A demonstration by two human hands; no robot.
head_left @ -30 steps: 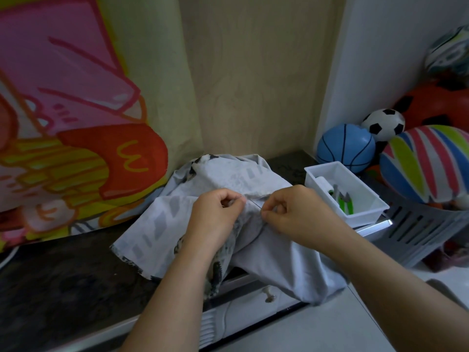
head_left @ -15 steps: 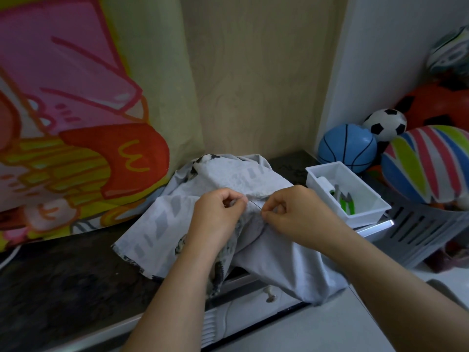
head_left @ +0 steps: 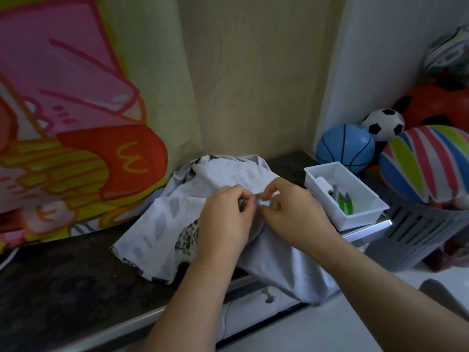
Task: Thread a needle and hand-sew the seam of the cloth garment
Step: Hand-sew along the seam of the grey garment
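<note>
Head view: at frame centre, left hand (head_left: 225, 217) and right hand (head_left: 294, 212) almost touch, both pinching the grey cloth (head_left: 162, 219) on a counter (head_left: 63, 288).

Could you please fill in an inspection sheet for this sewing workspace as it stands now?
Surface: dark speckled countertop, metal-edged front.
Job's things: grey patterned garment bunched on the countertop, part hanging over the edge; needle too small to tell; white tray beside it holds green-handled snips.
Clutter: balls piled in a grey basket on the right.
Grippers: left hand and right hand both pinch the garment at one fold, close together.
Cables: a pale cord at the left edge, uncertain.
Surroundings: cartoon-print cloth on the left, beige wall, drawer knob below.
</note>
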